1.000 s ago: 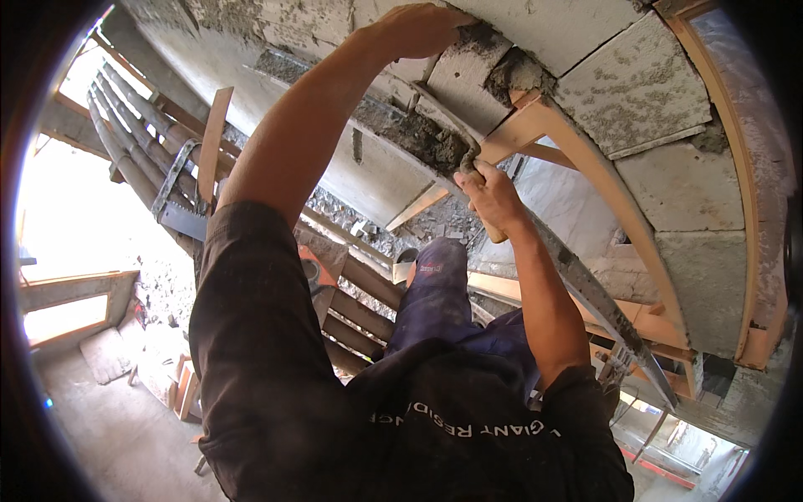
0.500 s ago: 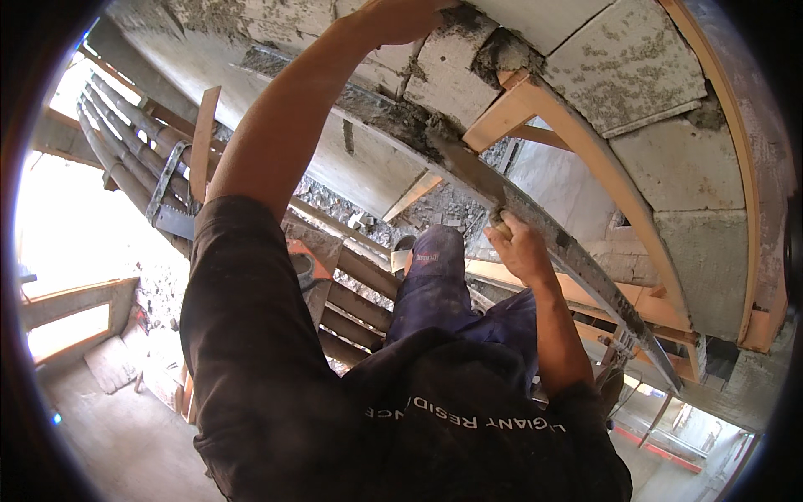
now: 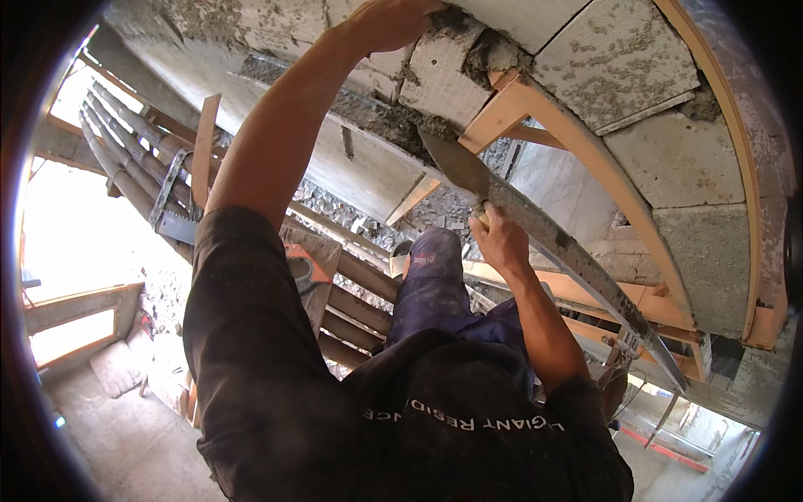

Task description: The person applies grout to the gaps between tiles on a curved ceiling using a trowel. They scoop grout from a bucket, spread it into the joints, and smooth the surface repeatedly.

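Note:
My right hand (image 3: 503, 241) is closed round the yellowish handle of a trowel (image 3: 456, 166). The trowel's grey pointed blade lies over a long mortar-smeared metal bar (image 3: 577, 259), its tip near wet mortar (image 3: 393, 117) along the wall's lower edge. At the top, my left hand (image 3: 389, 27) reaches up to the pale block wall and touches it beside dark mortar; its fingertips are mostly hidden. Just below that hand is a pale block (image 3: 443, 71) with mortar at its joints.
A curved wooden arch form (image 3: 602, 176) borders pale blocks (image 3: 698, 159) on the right. A handsaw with an orange handle (image 3: 311, 272) lies on wooden slats (image 3: 360, 301) by my legs. Bundled poles (image 3: 134, 138) slant at the left, and rubble (image 3: 360, 222) lies below.
My right hand has moved a little left and up with the trowel, and the blade now points up-left toward the mortar. My left hand stays at the wall.

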`<state>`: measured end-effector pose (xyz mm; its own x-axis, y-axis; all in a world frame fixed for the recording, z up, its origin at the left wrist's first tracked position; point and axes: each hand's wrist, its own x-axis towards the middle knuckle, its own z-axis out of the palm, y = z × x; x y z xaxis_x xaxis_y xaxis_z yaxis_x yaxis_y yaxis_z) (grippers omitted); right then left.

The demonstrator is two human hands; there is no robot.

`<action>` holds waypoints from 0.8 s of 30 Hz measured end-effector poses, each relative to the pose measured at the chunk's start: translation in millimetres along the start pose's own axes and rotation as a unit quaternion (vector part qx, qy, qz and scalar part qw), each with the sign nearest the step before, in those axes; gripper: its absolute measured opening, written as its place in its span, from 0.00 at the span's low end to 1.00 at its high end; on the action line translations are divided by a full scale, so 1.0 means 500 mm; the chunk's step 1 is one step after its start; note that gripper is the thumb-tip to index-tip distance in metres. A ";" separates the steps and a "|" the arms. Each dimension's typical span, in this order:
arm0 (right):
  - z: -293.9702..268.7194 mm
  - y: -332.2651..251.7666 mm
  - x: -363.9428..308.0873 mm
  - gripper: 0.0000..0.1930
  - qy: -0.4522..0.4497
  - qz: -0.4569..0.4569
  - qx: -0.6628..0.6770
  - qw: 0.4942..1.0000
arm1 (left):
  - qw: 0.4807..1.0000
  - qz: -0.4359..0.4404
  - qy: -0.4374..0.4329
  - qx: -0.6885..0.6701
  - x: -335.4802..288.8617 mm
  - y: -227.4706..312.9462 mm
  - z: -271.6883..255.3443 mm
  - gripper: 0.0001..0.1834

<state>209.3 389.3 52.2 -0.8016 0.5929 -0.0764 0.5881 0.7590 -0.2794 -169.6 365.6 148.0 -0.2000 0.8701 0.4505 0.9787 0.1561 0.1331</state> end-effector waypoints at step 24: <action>-0.183 0.114 -0.164 0.15 -0.132 0.162 0.451 0.868 | 0.997 -0.010 0.045 -0.058 -0.018 0.040 -0.043 0.28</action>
<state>318.4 408.4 130.3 -0.6773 0.5626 -0.4741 0.5587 -0.0261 -0.8290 -149.0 350.8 165.9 -0.2280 0.8209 0.5236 0.9637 0.1133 0.2419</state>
